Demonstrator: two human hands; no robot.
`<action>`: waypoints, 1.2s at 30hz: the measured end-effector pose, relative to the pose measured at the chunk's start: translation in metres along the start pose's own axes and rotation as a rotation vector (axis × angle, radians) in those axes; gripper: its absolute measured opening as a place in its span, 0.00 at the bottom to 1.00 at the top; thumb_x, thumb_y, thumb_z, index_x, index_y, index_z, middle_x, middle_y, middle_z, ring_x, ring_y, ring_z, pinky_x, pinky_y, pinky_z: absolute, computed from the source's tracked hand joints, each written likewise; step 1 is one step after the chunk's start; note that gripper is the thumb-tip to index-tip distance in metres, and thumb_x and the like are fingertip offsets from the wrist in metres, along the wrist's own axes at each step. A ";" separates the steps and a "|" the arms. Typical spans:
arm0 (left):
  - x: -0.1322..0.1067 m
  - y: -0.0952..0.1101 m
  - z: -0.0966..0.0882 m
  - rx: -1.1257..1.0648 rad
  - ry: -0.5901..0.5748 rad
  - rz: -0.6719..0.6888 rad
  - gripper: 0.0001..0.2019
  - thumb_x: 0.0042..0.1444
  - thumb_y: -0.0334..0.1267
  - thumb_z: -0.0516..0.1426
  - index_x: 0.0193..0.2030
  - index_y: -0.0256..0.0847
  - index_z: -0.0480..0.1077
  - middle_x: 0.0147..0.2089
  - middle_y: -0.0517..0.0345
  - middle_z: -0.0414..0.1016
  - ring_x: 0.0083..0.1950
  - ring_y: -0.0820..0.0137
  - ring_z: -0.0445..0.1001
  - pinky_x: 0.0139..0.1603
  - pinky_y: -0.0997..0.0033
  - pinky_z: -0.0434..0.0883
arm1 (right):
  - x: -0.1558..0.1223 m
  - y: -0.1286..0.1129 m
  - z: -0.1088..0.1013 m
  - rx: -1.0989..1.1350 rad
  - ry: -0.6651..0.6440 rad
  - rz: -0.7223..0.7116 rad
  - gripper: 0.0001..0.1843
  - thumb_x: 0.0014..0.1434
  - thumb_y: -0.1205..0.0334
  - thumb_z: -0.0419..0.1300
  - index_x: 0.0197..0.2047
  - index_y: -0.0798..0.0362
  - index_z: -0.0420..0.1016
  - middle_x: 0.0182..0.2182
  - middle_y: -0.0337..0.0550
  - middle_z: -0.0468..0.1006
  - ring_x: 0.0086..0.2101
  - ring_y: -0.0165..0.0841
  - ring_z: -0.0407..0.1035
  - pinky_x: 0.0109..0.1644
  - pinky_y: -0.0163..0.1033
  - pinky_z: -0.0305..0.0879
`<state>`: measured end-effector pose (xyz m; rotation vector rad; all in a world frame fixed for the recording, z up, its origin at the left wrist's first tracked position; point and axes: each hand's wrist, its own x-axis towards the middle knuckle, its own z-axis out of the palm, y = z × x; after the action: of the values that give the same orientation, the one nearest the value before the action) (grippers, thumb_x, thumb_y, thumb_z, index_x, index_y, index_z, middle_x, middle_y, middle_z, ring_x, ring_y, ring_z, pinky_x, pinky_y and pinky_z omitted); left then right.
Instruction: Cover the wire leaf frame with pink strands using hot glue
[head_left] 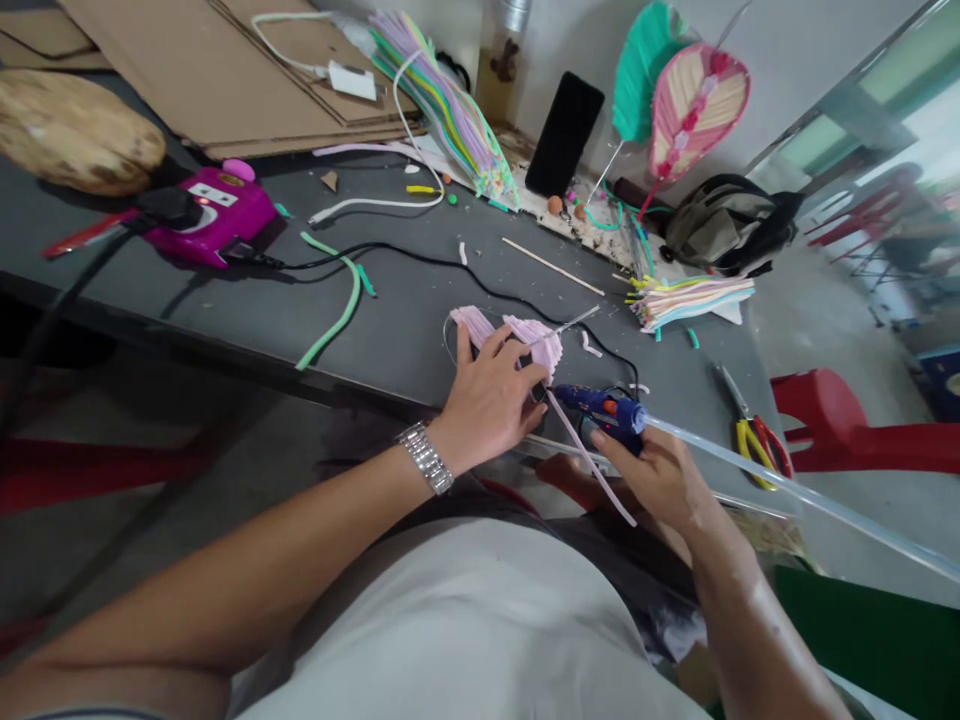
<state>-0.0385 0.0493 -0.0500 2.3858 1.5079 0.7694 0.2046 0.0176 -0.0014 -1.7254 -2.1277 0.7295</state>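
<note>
On the dark table near its front edge lies a pale pink heart-like piece made of pipe cleaner rows (541, 345), with a thin wire sticking out to its right. My left hand (487, 395) holds it down, fingers bent over it and hiding its middle. My right hand (664, 475) is wrapped round the handle of a blue hot glue gun (611, 408). The gun's nozzle points left and meets the piece's lower right edge by my left fingertips. A long clear glue stick (795, 485) juts from the gun's back. One loose pink pipe cleaner (592, 458) hangs from the piece toward me.
Pliers (754, 440) lie right; pipe cleaner bundles (450, 110) (694, 300) lie behind. A black cable (420, 255) runs from a purple power socket (214, 215). A phone (565, 135) leans at the back beside two leaf-shaped crafts (701, 110). A red chair (825, 420) stands right.
</note>
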 end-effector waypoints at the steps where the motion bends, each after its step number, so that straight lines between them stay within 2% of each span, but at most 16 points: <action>1: 0.000 0.000 0.000 0.001 0.001 0.001 0.13 0.60 0.42 0.63 0.51 0.46 0.78 0.58 0.45 0.76 0.72 0.42 0.61 0.72 0.20 0.42 | 0.000 -0.001 0.000 -0.006 0.000 -0.007 0.19 0.66 0.45 0.60 0.40 0.52 0.82 0.30 0.41 0.80 0.32 0.38 0.74 0.39 0.41 0.70; 7: 0.000 0.001 -0.001 0.005 0.006 0.002 0.12 0.60 0.42 0.63 0.51 0.46 0.78 0.59 0.45 0.76 0.72 0.42 0.61 0.71 0.18 0.43 | 0.002 -0.005 0.000 0.000 -0.014 -0.014 0.19 0.67 0.46 0.59 0.46 0.53 0.82 0.36 0.44 0.82 0.38 0.40 0.75 0.42 0.41 0.70; 12: 0.001 0.001 -0.002 -0.006 -0.008 -0.005 0.12 0.60 0.41 0.63 0.50 0.46 0.78 0.59 0.45 0.76 0.72 0.42 0.61 0.71 0.19 0.43 | 0.002 -0.006 -0.001 -0.053 0.009 -0.060 0.16 0.67 0.48 0.60 0.39 0.52 0.79 0.31 0.41 0.79 0.32 0.37 0.73 0.39 0.40 0.69; 19: 0.000 -0.001 0.001 0.004 -0.011 -0.002 0.12 0.61 0.42 0.63 0.51 0.46 0.78 0.59 0.44 0.75 0.73 0.42 0.60 0.71 0.18 0.43 | 0.003 -0.015 -0.004 -0.066 0.023 -0.125 0.14 0.67 0.51 0.59 0.38 0.51 0.78 0.31 0.41 0.78 0.31 0.35 0.71 0.38 0.39 0.68; 22: 0.000 -0.001 0.001 0.002 -0.017 -0.004 0.13 0.61 0.42 0.62 0.51 0.46 0.78 0.60 0.44 0.75 0.73 0.42 0.60 0.71 0.18 0.42 | 0.003 -0.017 -0.005 -0.077 0.028 -0.121 0.14 0.67 0.51 0.59 0.34 0.51 0.76 0.30 0.41 0.78 0.31 0.35 0.71 0.37 0.39 0.67; 36: 0.001 0.001 -0.002 -0.025 -0.019 -0.018 0.13 0.61 0.42 0.62 0.51 0.46 0.78 0.58 0.45 0.75 0.72 0.43 0.60 0.72 0.20 0.40 | 0.002 -0.024 -0.009 -0.133 -0.010 -0.081 0.15 0.67 0.50 0.59 0.33 0.50 0.75 0.27 0.39 0.74 0.31 0.36 0.69 0.33 0.38 0.62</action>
<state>-0.0386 0.0495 -0.0476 2.3514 1.5012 0.7559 0.1896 0.0182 0.0194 -1.6912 -2.2852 0.5878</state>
